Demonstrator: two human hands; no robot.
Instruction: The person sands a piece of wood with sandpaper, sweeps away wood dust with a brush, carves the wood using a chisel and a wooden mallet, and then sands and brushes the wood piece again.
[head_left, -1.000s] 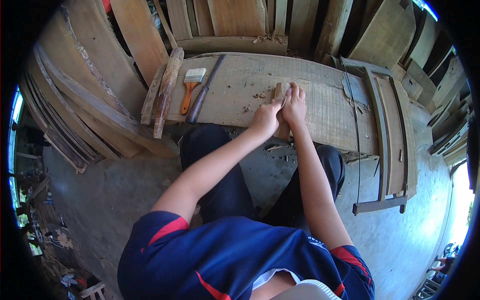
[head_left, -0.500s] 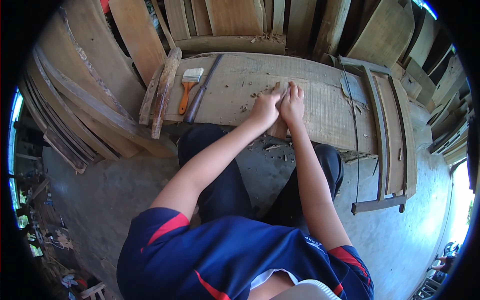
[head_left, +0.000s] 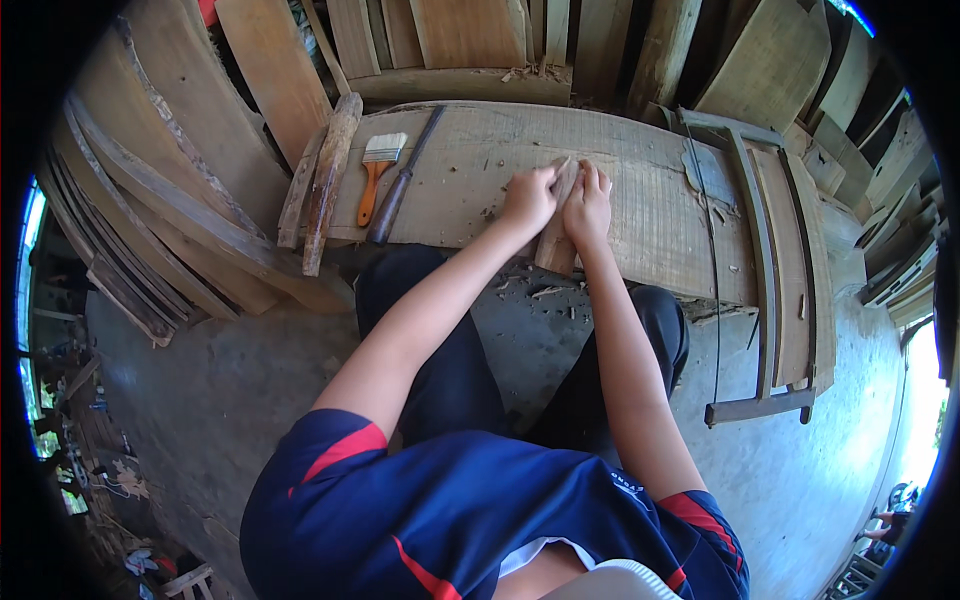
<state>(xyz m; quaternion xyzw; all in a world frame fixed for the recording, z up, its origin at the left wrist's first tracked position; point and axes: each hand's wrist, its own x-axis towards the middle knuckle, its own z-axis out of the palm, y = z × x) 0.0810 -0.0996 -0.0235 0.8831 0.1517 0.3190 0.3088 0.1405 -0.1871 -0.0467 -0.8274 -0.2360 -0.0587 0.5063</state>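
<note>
A narrow piece of wood lies across the broad plank, its near end at the plank's front edge. My left hand is closed in a fist against its left side; what the fingers hold is hidden. Along the right side, my right hand is closed on the wood, its fingers pointing away from me. Small wood chips are scattered left of my hands. Farther left lie a flat paintbrush with an orange handle and a long dark metal tool, perhaps a file or chisel.
A rough wooden stick rests at the plank's left end. On the right, a wooden frame saw leans over the plank's end. Boards stand along the back and both sides. Shavings litter the concrete floor.
My left hand has shifted slightly left and turned, and its fingers have moved from over the wood's far end to its left side. My right hand has barely moved.
</note>
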